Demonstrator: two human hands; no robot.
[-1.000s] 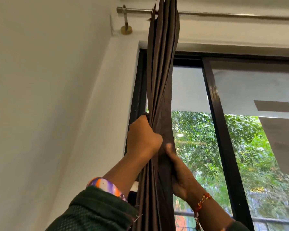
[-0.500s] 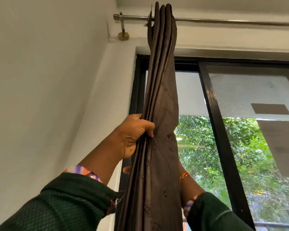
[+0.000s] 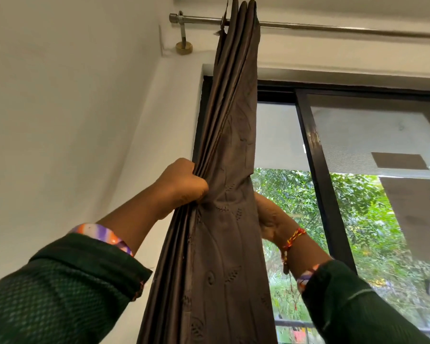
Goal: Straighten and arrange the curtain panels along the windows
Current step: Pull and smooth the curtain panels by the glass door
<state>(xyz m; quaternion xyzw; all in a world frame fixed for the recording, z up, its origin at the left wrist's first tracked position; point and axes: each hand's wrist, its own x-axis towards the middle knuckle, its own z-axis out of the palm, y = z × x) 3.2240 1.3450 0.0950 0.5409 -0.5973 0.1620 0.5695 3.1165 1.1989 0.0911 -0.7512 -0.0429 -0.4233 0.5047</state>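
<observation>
A dark brown curtain panel with embroidered leaves hangs bunched in tight pleats from a metal rod near the rod's left end. My left hand grips the pleats on the panel's left edge at mid height, fingers curled round the folds. My right hand is on the panel's right side, partly behind the cloth; its fingers are hidden, so how it holds the fabric does not show.
A white wall closes in on the left, with the rod's brass bracket in the corner. A black-framed sliding window fills the right, with green trees outside and grey patches on the glass.
My view has tipped down a little, so the rod sits lower in frame. My right hand has risen on the panel's right side. My left hand keeps its grip on the pleats.
</observation>
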